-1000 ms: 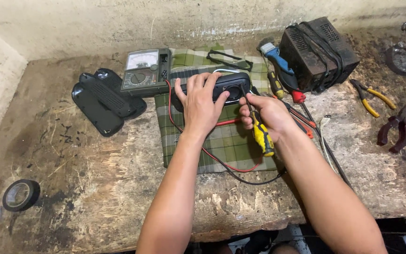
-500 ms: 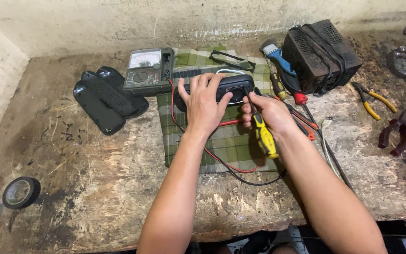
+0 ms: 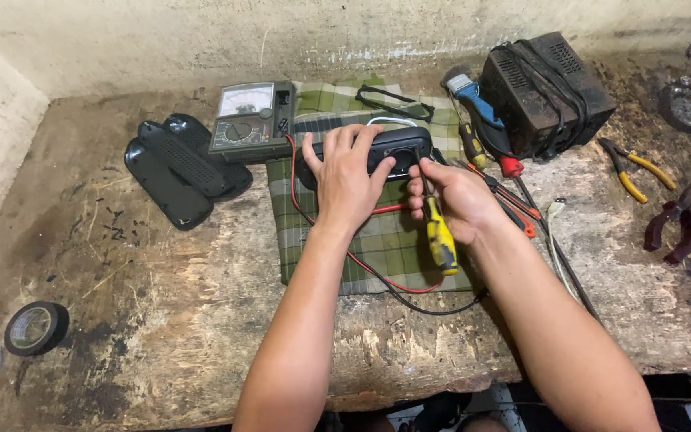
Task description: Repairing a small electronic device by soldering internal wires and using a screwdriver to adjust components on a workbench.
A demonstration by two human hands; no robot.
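Workbench [image 3: 161, 320] — black casing [image 3: 397, 148] under left hand [image 3: 347, 172], screwdriver [image 3: 437, 232] in right hand [image 3: 461, 200].

Hands: two, a left hand [image 3: 347, 178] and a right hand [image 3: 457, 200].
Screwdrivers: two, a yellow-handled one [image 3: 440, 240] and another with a dark and yellow handle [image 3: 471, 142].
Black cases: one [image 3: 385, 152].
Black covers: two, one [image 3: 165, 180] partly under the other [image 3: 201, 160].
Meters: one, a dial meter [image 3: 251, 122].
Checked cloths: one [image 3: 385, 248].
Tape rolls: one, black [image 3: 36, 328].
Pliers: two, one yellow-handled [image 3: 632, 168], one dark red [image 3: 676, 220].
Black boxes wound with cord: one [image 3: 545, 90].
Blue-handled brushes: one [image 3: 473, 104].
Black straps: one [image 3: 389, 102].
Long leads: two, one red [image 3: 377, 272], one black [image 3: 433, 308].
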